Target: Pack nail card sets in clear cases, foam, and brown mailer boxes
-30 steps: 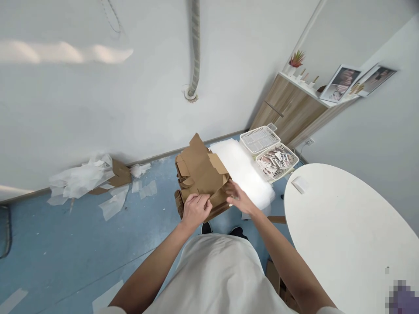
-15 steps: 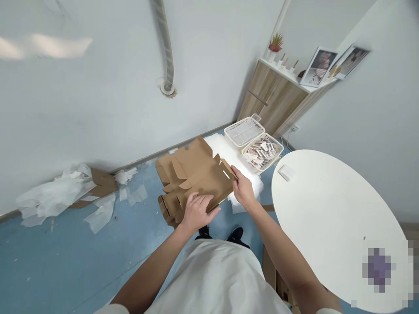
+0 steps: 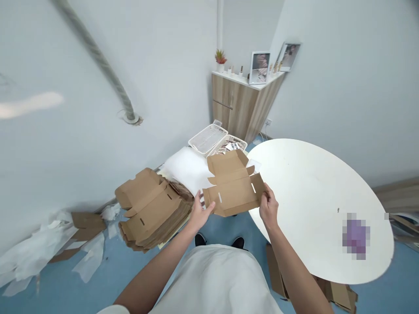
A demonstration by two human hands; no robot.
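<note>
- Scraps of white paper [image 3: 19,266] lie on the blue floor at my far left, along the wall and well apart from anything I hold.
- Next comes a stack of flat cardboard [image 3: 153,209], fanned out on the floor just left of my left hand and not touching it.
- My left hand [image 3: 201,213] is closed on the left edge of one cardboard sheet [image 3: 234,192], thumb on top and fingers underneath.
- The sheet hangs in the air in front of me, between the stack and the near left edge of the table, carried by my hands alone.
- Its long axis runs left to right from one hand to the other. The loose flaps point away from me, toward the white padding [image 3: 186,168] and the baskets [image 3: 207,137] behind it.
- It is plain brown, unfolded and die-cut, with crease lines and a few short pale slots. It looks light and bendy, and the far flaps are lifting a little.
- My right hand [image 3: 269,209] pinches the sheet's right edge near the close corner, fingers curled round it. Both hands are equally close, one at each end.
- The white round table [image 3: 321,209] lies just right of that hand, its left edge passing under the sheet's right end.
</note>
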